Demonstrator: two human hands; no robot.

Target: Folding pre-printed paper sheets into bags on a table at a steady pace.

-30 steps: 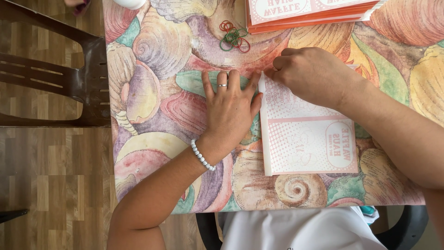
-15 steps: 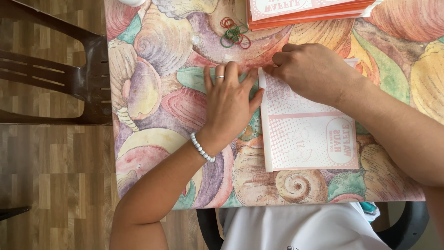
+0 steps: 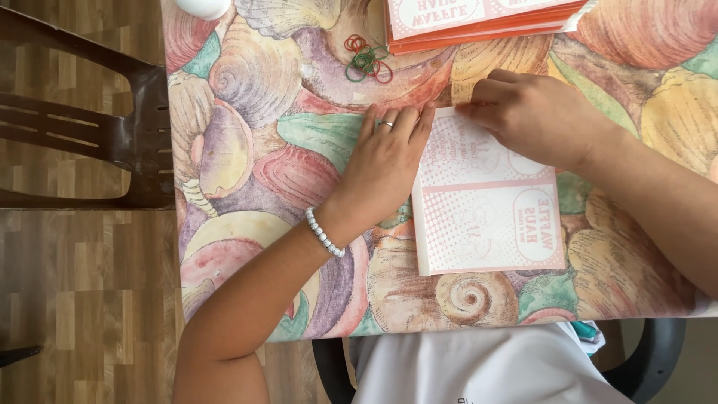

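Left hand (image 3: 385, 161): flat, fingers spread, touching the left edge of the flat pink-and-white paper bag (image 3: 486, 206).
Right hand (image 3: 535, 112): pinching the bag's top edge.
Bench (image 3: 247, 150): shell-patterned cloth.

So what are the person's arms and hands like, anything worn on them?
Both forearms are bare, with no sleeves in view. The left hand wears a thin ring on one finger, and a white beaded bracelet circles that wrist. The right hand shows no jewellery.

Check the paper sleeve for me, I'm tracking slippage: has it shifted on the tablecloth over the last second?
No. The paper sleeve keeps its place above the spiral shell print; both hands, left and right, still press its top edge.
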